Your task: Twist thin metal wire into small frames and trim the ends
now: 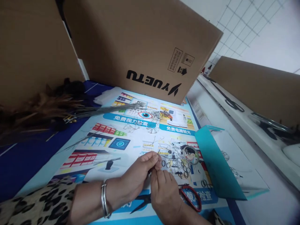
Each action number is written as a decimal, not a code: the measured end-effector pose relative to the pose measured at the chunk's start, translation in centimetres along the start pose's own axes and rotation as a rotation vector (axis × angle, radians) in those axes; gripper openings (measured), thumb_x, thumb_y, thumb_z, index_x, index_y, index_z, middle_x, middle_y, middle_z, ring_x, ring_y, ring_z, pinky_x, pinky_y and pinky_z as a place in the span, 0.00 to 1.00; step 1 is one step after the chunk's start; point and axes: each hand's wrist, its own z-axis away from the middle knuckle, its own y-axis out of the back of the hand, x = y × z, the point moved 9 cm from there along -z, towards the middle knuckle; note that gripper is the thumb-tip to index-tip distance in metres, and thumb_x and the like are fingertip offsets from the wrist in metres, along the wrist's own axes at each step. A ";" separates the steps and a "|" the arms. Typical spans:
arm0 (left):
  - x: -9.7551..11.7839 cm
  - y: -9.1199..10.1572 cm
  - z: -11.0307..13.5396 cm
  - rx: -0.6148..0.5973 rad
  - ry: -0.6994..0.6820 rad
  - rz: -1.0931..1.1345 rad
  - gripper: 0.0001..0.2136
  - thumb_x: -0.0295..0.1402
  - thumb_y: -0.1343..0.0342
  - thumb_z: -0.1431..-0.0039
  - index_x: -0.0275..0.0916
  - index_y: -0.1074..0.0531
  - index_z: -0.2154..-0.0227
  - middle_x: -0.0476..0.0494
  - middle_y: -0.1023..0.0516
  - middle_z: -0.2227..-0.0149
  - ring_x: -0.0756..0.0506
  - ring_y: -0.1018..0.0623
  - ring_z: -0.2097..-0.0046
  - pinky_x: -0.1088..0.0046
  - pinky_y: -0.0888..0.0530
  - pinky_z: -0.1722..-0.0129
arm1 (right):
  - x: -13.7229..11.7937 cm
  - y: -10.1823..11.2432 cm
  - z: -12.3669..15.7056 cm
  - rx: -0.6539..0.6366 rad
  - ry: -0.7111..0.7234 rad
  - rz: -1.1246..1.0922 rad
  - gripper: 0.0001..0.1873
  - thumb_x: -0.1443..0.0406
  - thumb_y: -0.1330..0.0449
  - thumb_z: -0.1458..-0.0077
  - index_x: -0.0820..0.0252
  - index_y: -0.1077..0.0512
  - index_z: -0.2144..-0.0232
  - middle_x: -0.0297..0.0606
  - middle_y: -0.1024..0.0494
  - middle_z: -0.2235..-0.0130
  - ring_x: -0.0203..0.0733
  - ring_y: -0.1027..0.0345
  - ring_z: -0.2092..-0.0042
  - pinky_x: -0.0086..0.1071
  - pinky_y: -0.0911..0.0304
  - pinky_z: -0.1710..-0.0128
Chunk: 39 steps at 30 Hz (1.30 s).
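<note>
My left hand point(146, 164) is closed in a pinch, with a thin dark wire-like tip point(158, 152) showing just above its fingertips. My right hand point(165, 190) is closed too, its fingers pressed against the left ones; what it grips is hidden. Beneath the right hand lies a pair of scissors with red handles point(191, 198); the dark blades point(142, 202) stick out to the left. Right beside the hands spread small black rings point(186, 168) and tangled thin wires point(173, 150). A round clear roll point(190, 154) sits among them.
A large cardboard box point(140, 47) stands behind the printed sheet point(131, 143). A bundle of thin wires point(112, 108) and brown feathery material point(42, 109) lie on the left. On the right are a teal folder point(217, 165) and a white ledge point(239, 115) with black scissors point(234, 105).
</note>
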 end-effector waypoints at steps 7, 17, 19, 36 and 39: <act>1.9 -0.4 -0.1 -0.038 -0.112 -0.123 0.09 0.36 0.48 0.43 0.36 0.33 0.73 0.50 0.34 0.75 0.52 0.37 0.72 0.78 0.40 0.69 | 3.8 0.7 -1.4 -0.035 -0.152 -0.304 0.11 0.73 0.51 0.46 0.65 0.28 0.68 0.43 0.29 0.74 0.43 0.36 0.72 0.35 0.40 0.73; -0.2 -2.1 0.5 -0.174 0.010 -0.175 0.15 0.41 0.51 0.41 0.35 0.36 0.77 0.53 0.40 0.80 0.54 0.45 0.78 0.77 0.48 0.77 | 10.0 1.0 -1.2 0.082 -0.597 -1.140 0.07 0.67 0.45 0.45 0.60 0.27 0.69 0.37 0.26 0.70 0.39 0.33 0.64 0.32 0.37 0.63; -0.7 -2.0 0.4 -0.180 0.036 -0.182 0.16 0.42 0.51 0.42 0.35 0.36 0.78 0.53 0.41 0.80 0.55 0.46 0.78 0.77 0.51 0.78 | 9.9 0.3 -0.9 0.076 -0.652 -1.229 0.07 0.66 0.44 0.46 0.61 0.28 0.73 0.36 0.27 0.72 0.38 0.33 0.66 0.32 0.37 0.65; -1.1 -2.1 0.7 -0.198 0.106 -0.246 0.13 0.41 0.49 0.43 0.35 0.31 0.75 0.49 0.35 0.79 0.52 0.40 0.75 0.77 0.44 0.75 | 10.5 -0.8 0.4 0.059 -0.807 -1.266 0.08 0.63 0.43 0.47 0.62 0.31 0.75 0.31 0.33 0.77 0.34 0.41 0.73 0.28 0.43 0.71; -1.0 -2.3 0.7 -0.205 0.087 -0.182 0.15 0.41 0.50 0.42 0.36 0.35 0.78 0.51 0.39 0.80 0.53 0.43 0.76 0.77 0.47 0.76 | 10.2 -2.3 0.9 0.031 -0.891 -1.425 0.10 0.61 0.43 0.47 0.62 0.30 0.74 0.30 0.35 0.79 0.32 0.43 0.76 0.27 0.44 0.74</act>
